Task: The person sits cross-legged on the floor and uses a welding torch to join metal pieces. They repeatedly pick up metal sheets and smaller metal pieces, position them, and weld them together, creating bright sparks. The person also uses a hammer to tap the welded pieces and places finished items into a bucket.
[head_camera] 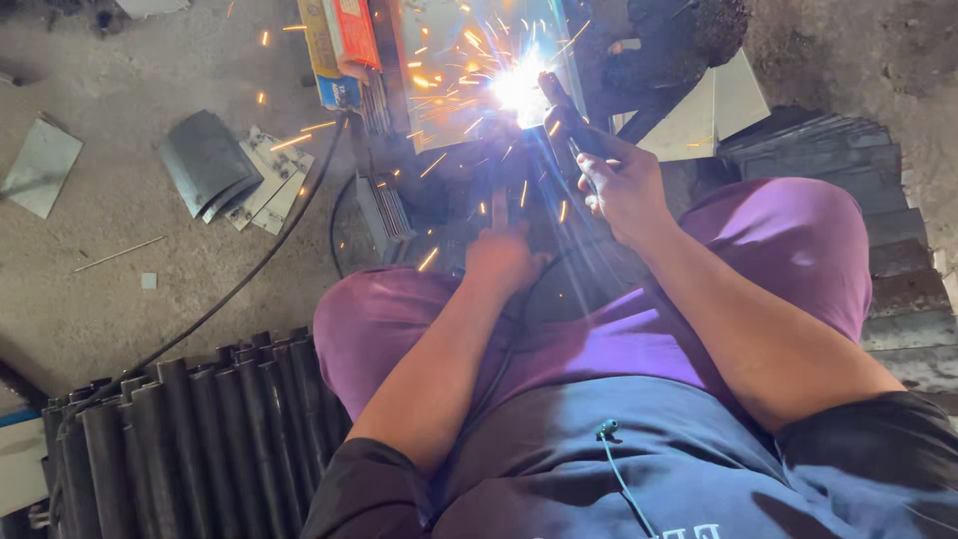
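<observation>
Welding: bright arc [519, 88] on the metal piece [469, 60] on the floor, sparks flying everywhere
Right hand [624, 185]: wrapped tight round the dark welding holder [571, 122], tip right at the glare
Left hand [504, 255]: down low just under the arc, can't tell what it's gripping
Nearby: stack of dark pipes [190, 439] bottom left, black cable [239, 284] across the floor

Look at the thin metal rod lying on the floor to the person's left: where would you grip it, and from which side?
Grip the thin rod near its middle, from straight above. It lies flat on the bare concrete floor, apart from the scrap plates, so both long sides look free for fingers.
</observation>
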